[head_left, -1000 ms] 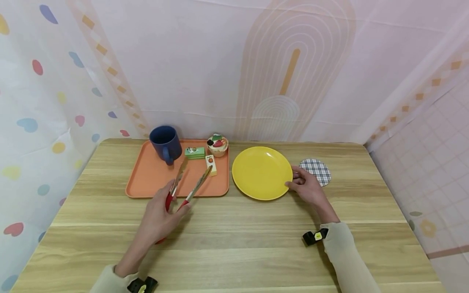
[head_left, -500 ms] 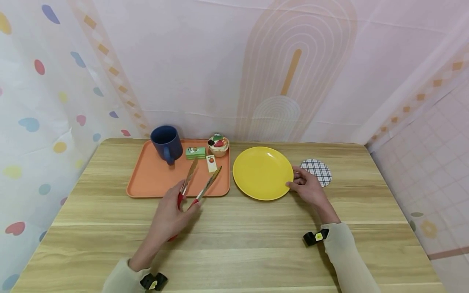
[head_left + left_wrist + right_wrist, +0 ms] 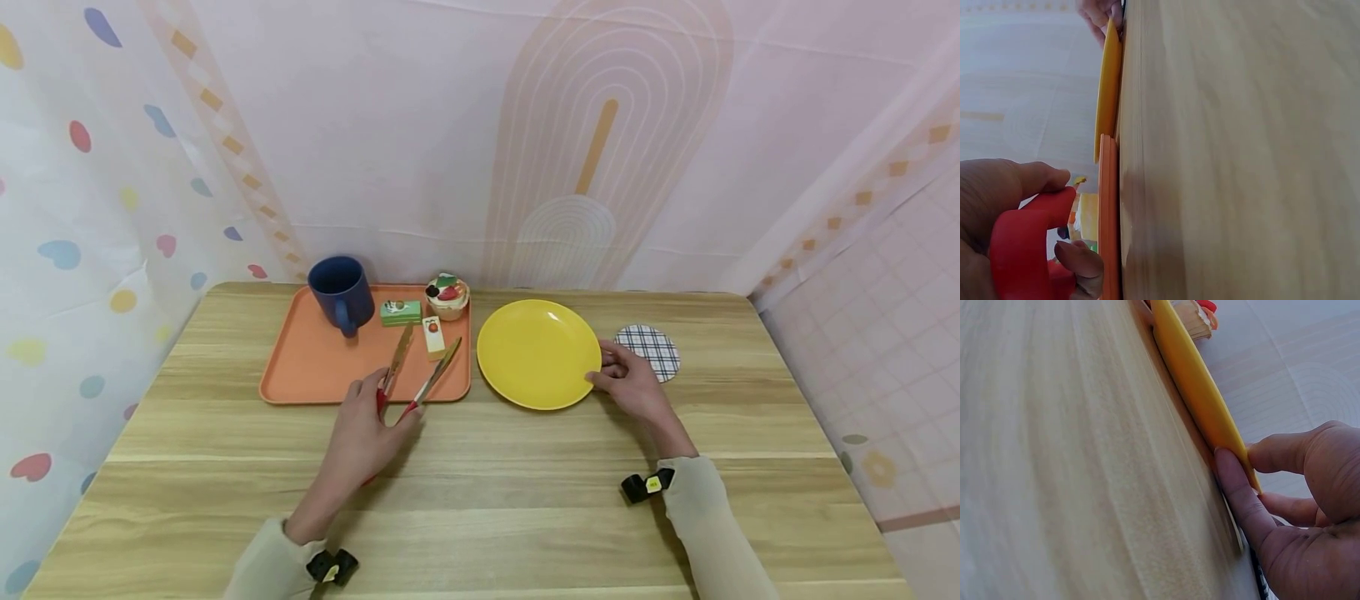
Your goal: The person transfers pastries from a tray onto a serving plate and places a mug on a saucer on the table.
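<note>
My left hand [image 3: 367, 433] grips red-handled tongs [image 3: 431, 382], their two metal arms spread apart over the front right of an orange tray [image 3: 300, 379]. Between and just beyond the tong tips lies a small white-topped yellow cake slice [image 3: 432, 337]. A green cake slice [image 3: 401, 313] and a fruit-topped cupcake [image 3: 447, 296] sit behind it on the tray. In the left wrist view the thumb and a fingertip curl round the red handle [image 3: 1022, 250]. My right hand [image 3: 633, 387] pinches the right rim of a yellow plate [image 3: 536, 354], thumb and fingers on either side of the edge.
A dark blue mug [image 3: 341, 296] stands at the tray's back left, handle toward the front. A round plaid coaster [image 3: 651, 352] lies on the wooden table [image 3: 510, 500] right of the plate, partly behind my right hand. Printed cloth [image 3: 420, 142] hangs behind the table.
My left hand has moved right with the tongs, bringing their spread tips from the green slice's front toward the yellow slice. The right hand and plate stay in place.
</note>
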A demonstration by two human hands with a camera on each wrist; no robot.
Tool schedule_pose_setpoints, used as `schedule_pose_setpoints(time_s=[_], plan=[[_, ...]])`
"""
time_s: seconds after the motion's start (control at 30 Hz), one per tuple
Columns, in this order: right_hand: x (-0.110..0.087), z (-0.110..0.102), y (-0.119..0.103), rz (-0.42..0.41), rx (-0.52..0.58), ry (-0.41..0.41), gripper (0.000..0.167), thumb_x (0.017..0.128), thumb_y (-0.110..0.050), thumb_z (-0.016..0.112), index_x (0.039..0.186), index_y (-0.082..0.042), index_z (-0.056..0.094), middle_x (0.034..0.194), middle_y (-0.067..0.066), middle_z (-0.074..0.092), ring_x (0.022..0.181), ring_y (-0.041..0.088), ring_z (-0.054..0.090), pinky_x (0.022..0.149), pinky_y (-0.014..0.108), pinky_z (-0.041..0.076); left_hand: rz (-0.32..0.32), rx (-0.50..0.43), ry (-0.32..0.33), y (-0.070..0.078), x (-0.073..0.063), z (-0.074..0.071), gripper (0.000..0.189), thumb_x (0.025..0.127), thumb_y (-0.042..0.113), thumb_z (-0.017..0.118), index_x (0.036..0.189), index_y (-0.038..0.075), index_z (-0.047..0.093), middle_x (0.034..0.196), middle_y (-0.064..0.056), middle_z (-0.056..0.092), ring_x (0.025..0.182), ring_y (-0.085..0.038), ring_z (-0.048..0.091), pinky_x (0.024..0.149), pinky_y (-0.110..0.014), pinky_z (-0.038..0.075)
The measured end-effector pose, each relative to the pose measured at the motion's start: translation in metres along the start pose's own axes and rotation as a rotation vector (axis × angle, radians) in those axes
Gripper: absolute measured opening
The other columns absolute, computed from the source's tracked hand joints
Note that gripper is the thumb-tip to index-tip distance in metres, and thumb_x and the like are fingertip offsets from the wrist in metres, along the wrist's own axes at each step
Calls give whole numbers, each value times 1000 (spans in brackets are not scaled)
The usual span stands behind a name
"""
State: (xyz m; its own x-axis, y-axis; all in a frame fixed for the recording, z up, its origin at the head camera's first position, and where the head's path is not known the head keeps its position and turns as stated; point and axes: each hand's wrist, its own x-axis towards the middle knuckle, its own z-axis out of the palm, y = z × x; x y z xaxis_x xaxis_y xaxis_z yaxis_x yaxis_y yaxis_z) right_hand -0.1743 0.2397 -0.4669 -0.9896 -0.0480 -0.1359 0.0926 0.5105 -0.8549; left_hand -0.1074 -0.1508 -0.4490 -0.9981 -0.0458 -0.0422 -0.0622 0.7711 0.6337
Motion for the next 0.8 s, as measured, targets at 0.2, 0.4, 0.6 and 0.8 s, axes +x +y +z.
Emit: schedule_pose_setpoints(time_s=[0.2,0.4,0.6,0.8], plan=[[0,-1,1,5,-4,2,63,96,-16,72,152,-4,46,128,20,63,99,19,63,73,16,51,-44,-16,3,7,2,2,75,89,37,79,143,-2,44,114,-20,48,94,-30,46,69,-37,37],[-1,0,1,16,1,3,62,96,-15,72,152,-5,47,129,19,63,97,15,62,73,16,51,-46,-21,3,8,5,4,70,89,36,79,138,-4,47,111,-20,46,89,-29,44,66,-35,34],[0,1,0,6,31,3,61,96,-13,71,151,-5,47,126,20,63,93,13,62,72,17,51,-37,-10,-5,8,7,5,69,90,34,79,138,-4,47,114,-22,49,89,-29,47,67,-35,37],[-1,1,1,4,34,3,61,95,-13,71,151,-6,48,125,18,63,93,13,63,73,17,51,-26,-12,1,9,9,6,65,91,32,79,136,-3,49,110,-21,49,86,-29,46,65,-35,35]])
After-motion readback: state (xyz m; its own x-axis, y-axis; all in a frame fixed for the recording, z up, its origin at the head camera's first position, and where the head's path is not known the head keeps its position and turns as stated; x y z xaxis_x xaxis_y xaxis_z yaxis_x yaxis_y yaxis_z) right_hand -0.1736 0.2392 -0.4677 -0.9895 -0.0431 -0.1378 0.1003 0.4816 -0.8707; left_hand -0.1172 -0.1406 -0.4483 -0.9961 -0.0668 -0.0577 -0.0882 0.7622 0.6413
